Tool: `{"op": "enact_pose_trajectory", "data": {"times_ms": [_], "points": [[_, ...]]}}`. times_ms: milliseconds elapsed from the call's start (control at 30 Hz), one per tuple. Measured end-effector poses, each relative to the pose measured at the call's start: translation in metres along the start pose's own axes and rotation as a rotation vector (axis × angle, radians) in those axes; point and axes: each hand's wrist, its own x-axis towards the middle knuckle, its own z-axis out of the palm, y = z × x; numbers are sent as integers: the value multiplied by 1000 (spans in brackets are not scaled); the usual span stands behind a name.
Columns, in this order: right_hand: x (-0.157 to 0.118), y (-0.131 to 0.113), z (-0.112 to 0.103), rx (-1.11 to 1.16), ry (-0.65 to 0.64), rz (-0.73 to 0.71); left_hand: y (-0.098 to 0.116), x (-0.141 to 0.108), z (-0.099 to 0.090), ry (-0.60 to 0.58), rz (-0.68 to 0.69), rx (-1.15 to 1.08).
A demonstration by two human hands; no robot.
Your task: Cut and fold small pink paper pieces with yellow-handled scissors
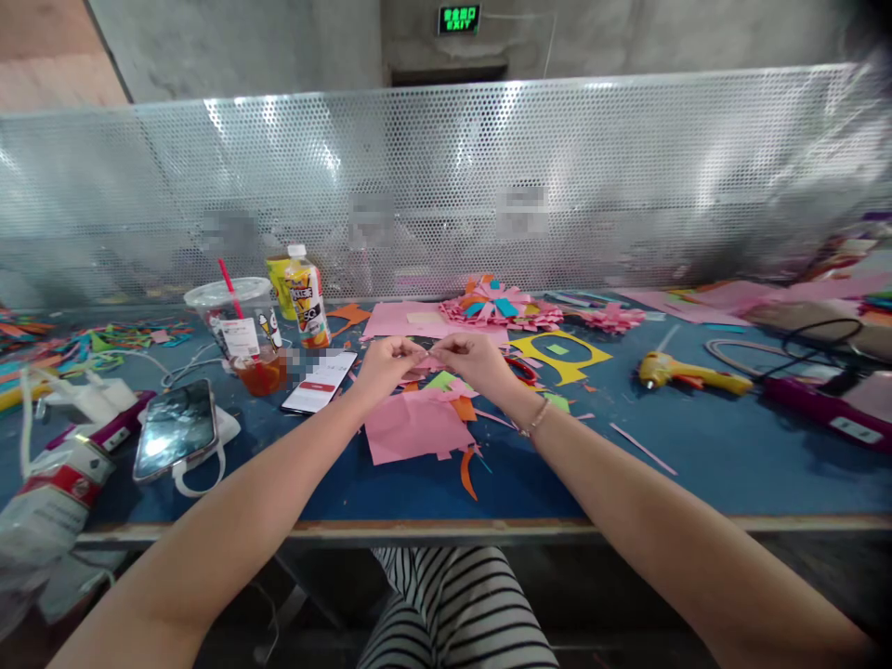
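My left hand (387, 368) and my right hand (479, 362) meet over the middle of the table, fingertips pinched together. Between them is a small piece of pink paper (430, 363), largely covered by the fingers. Below the hands lies a larger pink paper sheet (416, 427), with orange and green scraps by its upper right edge. Scissors with red handles (522, 370) lie partly hidden behind my right hand. A yellow paper sheet with a round cutout (589, 353) is to the right. Beyond the hands sits a fringed paper flower (491, 302) in pink, orange and blue.
A yellow glue gun (697, 373) lies on the right. To the left stand a cup with a red straw (241, 339) and a juice bottle (307, 302), near a lit phone (321, 381) and a charging phone (177, 429). A perforated metal screen (432, 186) closes the back.
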Motion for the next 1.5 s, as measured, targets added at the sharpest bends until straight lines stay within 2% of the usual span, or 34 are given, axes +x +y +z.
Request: {"op": "enact_pose_trajectory", "data": {"times_ms": [233,333,400,533,700,767,867,967,1033,1133,1233,1367,1500], "points": [[11,19,-18,109,102,80,-5,10,-12,145,-16,-131],[13,26,-25,136,153,116,-6,12,-15,160,-14,-178],[12,26,-24,149,127,92,-6,10,-14,156,-24,-179],[9,21,-13,129,-7,5,-1,4,-7,133,-32,-139],[4,16,-4,48,12,-46,-1,5,-5,153,-3,-98],[2,16,-5,-15,48,-93,-4,8,-6,167,21,-67],[1,16,-5,-151,97,-280,-8,11,-7,178,0,-86],[0,14,-4,-226,101,-456,-7,9,-5,140,-125,-264],[-1,12,-2,-243,70,-495,-4,7,-3,97,-128,-348],[-3,9,0,-231,22,-471,-2,4,-3,89,-53,-349],[-3,9,1,-152,17,-389,-3,5,-4,111,-33,-309],[0,11,0,-22,41,-203,-7,7,-5,111,-4,-248],[-1,8,0,76,-73,-9,-6,7,-4,138,-12,-223]]}}
